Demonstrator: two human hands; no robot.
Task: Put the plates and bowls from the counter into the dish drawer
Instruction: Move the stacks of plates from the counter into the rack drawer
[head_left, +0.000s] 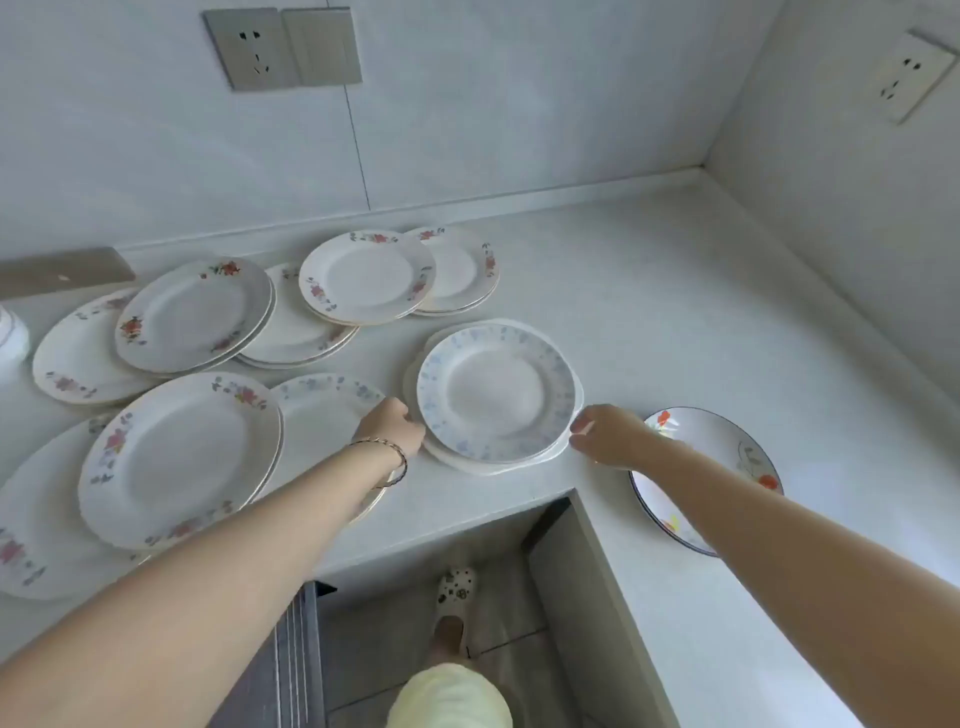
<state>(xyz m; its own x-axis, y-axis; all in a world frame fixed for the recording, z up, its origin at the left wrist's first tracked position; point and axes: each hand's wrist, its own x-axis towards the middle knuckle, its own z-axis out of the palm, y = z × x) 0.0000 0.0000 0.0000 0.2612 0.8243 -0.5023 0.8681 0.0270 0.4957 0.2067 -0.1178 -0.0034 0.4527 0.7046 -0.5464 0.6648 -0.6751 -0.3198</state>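
Observation:
A small stack of white plates with pale blue flowers (496, 389) sits near the inner corner of the L-shaped counter (649, 322). My left hand (392, 426) touches the stack's left rim with curled fingers. My right hand (605, 434) touches its right rim. Whether the stack is lifted off the counter I cannot tell. Several stacks of red-flowered plates lie to the left, the nearest one (179, 460) under my left forearm. A dark-rimmed dish with orange flowers (727, 447) lies partly under my right forearm. The open dish drawer (293, 649) shows its wire rack below the counter edge.
A white bowl (11, 332) peeks in at the far left edge. Wall sockets (283, 47) sit on the back wall and one socket (906, 78) on the right wall. My foot in a white clog (454, 587) stands on the grey floor.

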